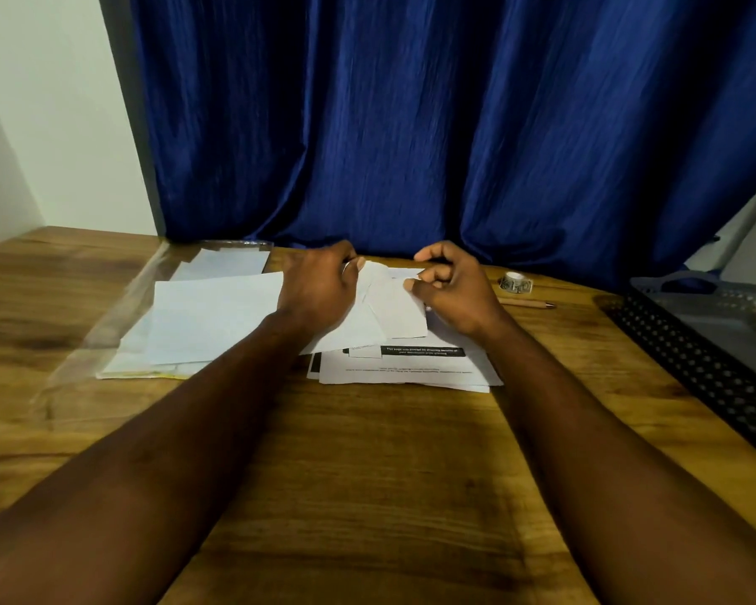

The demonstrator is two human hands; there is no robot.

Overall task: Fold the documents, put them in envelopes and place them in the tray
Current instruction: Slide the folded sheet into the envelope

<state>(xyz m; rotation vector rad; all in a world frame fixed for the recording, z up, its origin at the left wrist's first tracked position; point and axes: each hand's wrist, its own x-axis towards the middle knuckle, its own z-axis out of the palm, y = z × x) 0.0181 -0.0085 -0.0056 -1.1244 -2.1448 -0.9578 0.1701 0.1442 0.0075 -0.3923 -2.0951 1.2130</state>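
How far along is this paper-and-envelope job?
Early, it seems. Done: nothing certain; the dark tray at the right shows no envelope in its visible part. In hand: the left hand and right hand both hold a folded white sheet over the stack of printed documents. Left: the stack, the envelopes at the left, and filling the tray.
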